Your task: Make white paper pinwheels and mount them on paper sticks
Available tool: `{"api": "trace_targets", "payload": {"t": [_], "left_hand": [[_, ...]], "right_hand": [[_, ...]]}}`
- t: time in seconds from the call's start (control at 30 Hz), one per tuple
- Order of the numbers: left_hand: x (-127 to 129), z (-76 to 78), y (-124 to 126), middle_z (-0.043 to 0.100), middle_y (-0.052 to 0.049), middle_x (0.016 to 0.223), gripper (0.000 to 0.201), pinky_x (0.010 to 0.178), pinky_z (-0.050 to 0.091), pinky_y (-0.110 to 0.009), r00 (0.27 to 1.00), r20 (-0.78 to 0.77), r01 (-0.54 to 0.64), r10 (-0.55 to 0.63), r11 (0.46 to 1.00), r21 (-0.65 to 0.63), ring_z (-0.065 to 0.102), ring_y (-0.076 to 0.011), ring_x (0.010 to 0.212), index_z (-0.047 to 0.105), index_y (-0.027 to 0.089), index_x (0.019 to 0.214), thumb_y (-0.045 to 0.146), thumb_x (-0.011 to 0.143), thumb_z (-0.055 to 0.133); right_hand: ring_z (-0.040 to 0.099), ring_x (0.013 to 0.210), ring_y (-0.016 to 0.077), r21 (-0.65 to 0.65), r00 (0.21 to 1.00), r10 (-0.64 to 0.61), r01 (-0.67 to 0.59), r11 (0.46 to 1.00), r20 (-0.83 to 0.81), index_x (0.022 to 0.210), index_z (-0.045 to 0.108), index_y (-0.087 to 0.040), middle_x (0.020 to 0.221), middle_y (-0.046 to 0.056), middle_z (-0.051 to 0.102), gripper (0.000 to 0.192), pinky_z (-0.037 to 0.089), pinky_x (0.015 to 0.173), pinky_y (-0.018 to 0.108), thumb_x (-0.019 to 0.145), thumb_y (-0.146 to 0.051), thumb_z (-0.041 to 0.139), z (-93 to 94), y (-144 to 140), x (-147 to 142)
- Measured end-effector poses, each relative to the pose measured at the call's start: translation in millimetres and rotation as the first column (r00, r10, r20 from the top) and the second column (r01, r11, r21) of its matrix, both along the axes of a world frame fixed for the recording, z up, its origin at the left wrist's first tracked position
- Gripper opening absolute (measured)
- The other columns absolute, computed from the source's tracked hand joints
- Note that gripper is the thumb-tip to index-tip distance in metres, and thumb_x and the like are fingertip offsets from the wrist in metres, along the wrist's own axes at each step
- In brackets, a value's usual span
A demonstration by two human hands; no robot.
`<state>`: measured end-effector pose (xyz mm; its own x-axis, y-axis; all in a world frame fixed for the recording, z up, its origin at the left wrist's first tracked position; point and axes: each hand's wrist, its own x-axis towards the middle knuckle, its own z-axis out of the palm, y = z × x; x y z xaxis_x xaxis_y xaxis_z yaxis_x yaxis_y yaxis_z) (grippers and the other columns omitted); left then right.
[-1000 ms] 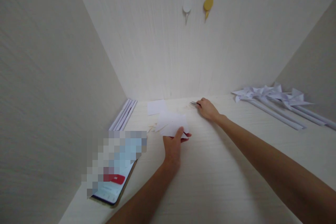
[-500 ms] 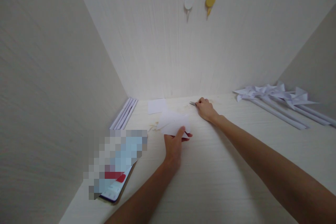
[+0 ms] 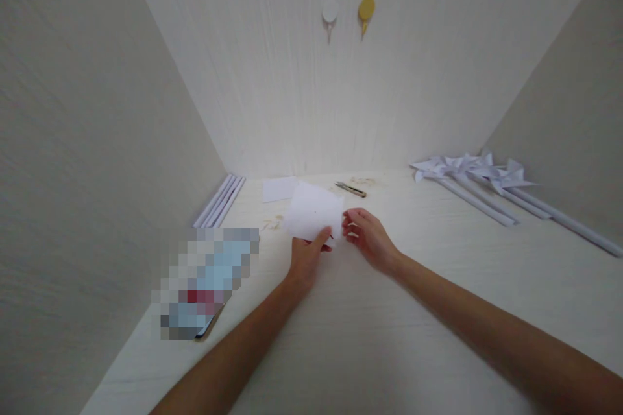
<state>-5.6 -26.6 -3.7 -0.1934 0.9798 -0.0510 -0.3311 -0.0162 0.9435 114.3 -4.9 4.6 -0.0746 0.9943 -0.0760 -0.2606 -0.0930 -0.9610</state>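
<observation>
The paper [image 3: 313, 213] is held above the bench [image 3: 389, 337] by the left hand [image 3: 305, 258]. The scissors [image 3: 350, 189] have been released near the back wall; the right hand [image 3: 367, 238], now empty and loosely curled, has been brought beside the paper's edge.

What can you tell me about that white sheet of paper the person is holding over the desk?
The paper sheet is plain white, roughly rectangular and looks thin and unprinted. It is lifted off the pale desk, tilted with its face toward the camera. The left hand pinches its lower edge, thumb on the front. The right hand is at its lower right corner; whether it touches the paper is unclear. Small scissors lie behind it.
</observation>
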Motion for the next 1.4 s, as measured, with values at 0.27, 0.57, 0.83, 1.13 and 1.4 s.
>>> {"api": "trace_targets", "payload": {"t": [0.27,0.57,0.83,1.13,1.4], "left_hand": [[-2,1.0,-12,0.063,-0.001,0.057,0.012,0.043,0.041,-0.021,0.974,-0.116,0.198,-0.194,0.980,0.021,0.054,-0.0111,0.049,0.063,0.013,0.063,0.022,0.056,0.066],[-3,2.3,-10,0.062,-0.002,0.055,0.014,0.046,0.042,-0.022,0.975,-0.037,0.219,-0.219,0.976,-0.007,0.053,-0.0114,0.048,0.063,0.012,0.061,0.022,0.053,0.068],[-2,1.2,-10,0.064,-0.002,0.061,0.019,0.047,0.042,-0.022,0.988,-0.032,0.151,-0.152,0.988,-0.029,0.053,-0.0115,0.051,0.063,0.011,0.066,0.021,0.051,0.069],[-2,2.4,-10,0.061,-0.002,0.057,0.019,0.045,0.041,-0.022,0.990,-0.021,0.142,-0.142,0.989,-0.031,0.051,-0.0112,0.049,0.062,0.012,0.064,0.025,0.052,0.069],[-2,4.3,-9,0.060,0.000,0.055,0.016,0.039,0.038,-0.020,0.994,0.002,0.106,-0.106,0.994,-0.024,0.049,-0.0089,0.044,0.061,0.012,0.062,0.021,0.051,0.069]], "right_hand": [[0.044,0.048,0.0080,0.107,0.981,0.194,-0.191,0.976,-0.018,0.060,0.054,-0.016,0.053,-0.003,0.052,0.027,0.033,0.049,0.023,0.063,-0.040,0.063,-9.4,-29,3],[0.049,0.053,0.0084,0.127,0.976,0.218,-0.217,0.968,0.007,0.066,0.058,-0.014,0.057,-0.002,0.057,0.020,0.038,0.053,0.023,0.060,-0.032,0.067,-9.2,-29,4],[0.051,0.052,0.0084,0.086,0.961,0.263,-0.257,0.963,-0.079,0.069,0.060,-0.014,0.060,-0.001,0.060,0.023,0.039,0.053,0.023,0.056,-0.030,0.070,-10.1,-27,5],[0.059,0.072,0.0142,0.108,0.936,0.339,-0.329,0.938,-0.093,0.078,0.060,-0.018,0.075,0.000,0.064,0.032,0.044,0.072,0.031,0.050,-0.021,0.073,-9.9,-29,3],[0.048,0.056,0.0099,0.162,0.947,0.302,-0.316,0.935,0.106,0.061,0.059,-0.016,0.057,-0.003,0.055,0.012,0.037,0.059,0.025,0.064,-0.027,0.063,-5.3,-32,4]]}}
